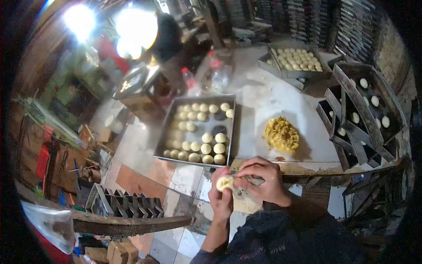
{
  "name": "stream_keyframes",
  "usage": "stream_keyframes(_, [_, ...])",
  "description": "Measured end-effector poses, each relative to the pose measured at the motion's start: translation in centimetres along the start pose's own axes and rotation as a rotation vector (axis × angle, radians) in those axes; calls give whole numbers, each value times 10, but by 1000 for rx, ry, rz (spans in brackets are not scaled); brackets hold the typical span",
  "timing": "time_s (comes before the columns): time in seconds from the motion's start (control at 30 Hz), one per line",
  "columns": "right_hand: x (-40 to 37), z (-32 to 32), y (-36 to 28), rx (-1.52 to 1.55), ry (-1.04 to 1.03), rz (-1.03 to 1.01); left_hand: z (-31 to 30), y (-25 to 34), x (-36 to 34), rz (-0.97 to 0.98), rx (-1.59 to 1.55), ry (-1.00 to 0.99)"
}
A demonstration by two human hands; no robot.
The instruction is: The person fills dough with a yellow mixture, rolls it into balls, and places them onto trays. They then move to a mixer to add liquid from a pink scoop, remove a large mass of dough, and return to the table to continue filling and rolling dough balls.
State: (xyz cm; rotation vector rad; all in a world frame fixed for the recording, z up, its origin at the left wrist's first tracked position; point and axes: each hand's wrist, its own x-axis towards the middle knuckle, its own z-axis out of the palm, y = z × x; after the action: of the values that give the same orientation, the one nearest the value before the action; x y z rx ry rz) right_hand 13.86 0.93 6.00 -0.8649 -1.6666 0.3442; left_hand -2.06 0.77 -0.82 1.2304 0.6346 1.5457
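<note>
My left hand point(221, 200) is closed around a small pale dough ball point(225, 183), whose top is open and shows a yellowish hollow. Close beside it, my right hand point(265, 179) has its fingers bent and pinched together near the dough; whatever is in them is too small to make out. A crumbly yellow mound of filling point(281, 134) lies on the white table just beyond my right hand. Left of the mound, a square metal tray point(234, 127) holds rows of round dough balls point(206, 148), with gaps between some of them.
Another tray of dough balls point(299, 59) stands at the back of the table point(252, 105). Stacked metal trays point(351, 127), some with pale balls, fill the right side. Red-capped bottles point(220, 79) stand behind the near tray. Metal trays point(125, 204) are stacked at lower left.
</note>
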Motion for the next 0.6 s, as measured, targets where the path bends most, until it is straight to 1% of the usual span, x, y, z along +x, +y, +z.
stream_keyframes(0.07, [-3, 2, -12, 287, -249, 426, -6, 14, -14, 183, 150, -4])
stream_keyframes(0.1, [-5, -3, -24, 480, -395, 769, -7, 22, -20, 273, 266, -28])
stream_keyframes(0.13, [-13, 1, -26, 470, -403, 763, -11, 24, -28, 308, 356, -61])
stream_keyframes(0.2, [-33, 12, -29, 345, -208, 511, -11, 27, -33, 449, 595, -55])
stream_keyframes(0.23, [-26, 12, -38, 223, -172, 206, -10, 30, -38, 450, 585, -40])
stream_keyframes(0.27, [-24, 12, -52, 212, -187, 201, -8, 34, -41, 424, 760, -18])
stream_keyframes(0.3, [-22, 12, -67, 69, -207, 171, -5, 37, -43, 394, 933, 4])
stream_keyframes(0.33, [-22, 10, -76, -74, -222, 140, -1, 40, -43, 397, 919, 15])
stream_keyframes(0.4, [-28, 2, -77, -85, -235, 170, 7, 46, -41, 387, 853, -86])
stream_keyframes(0.43, [-30, -5, -72, -166, -199, 40, 17, 46, -39, 394, 762, -32])
stream_keyframes(0.47, [-32, -13, -64, -248, -163, -92, 22, 42, -37, 402, 750, -39])
stream_keyframes(0.5, [-34, -20, -54, -168, -119, -124, 28, 36, -36, 221, 348, -125])
stream_keyframes(0.53, [-31, -34, -56, -179, -112, -124, 35, 31, -35, 32, -50, -209])
stream_keyframes(0.57, [-25, -49, -64, -142, -86, -22, 49, 27, -36, -53, -247, -220])
stream_keyframes(0.6, [-23, -63, -71, -101, -58, 82, 59, 22, -35, -61, -246, -229])
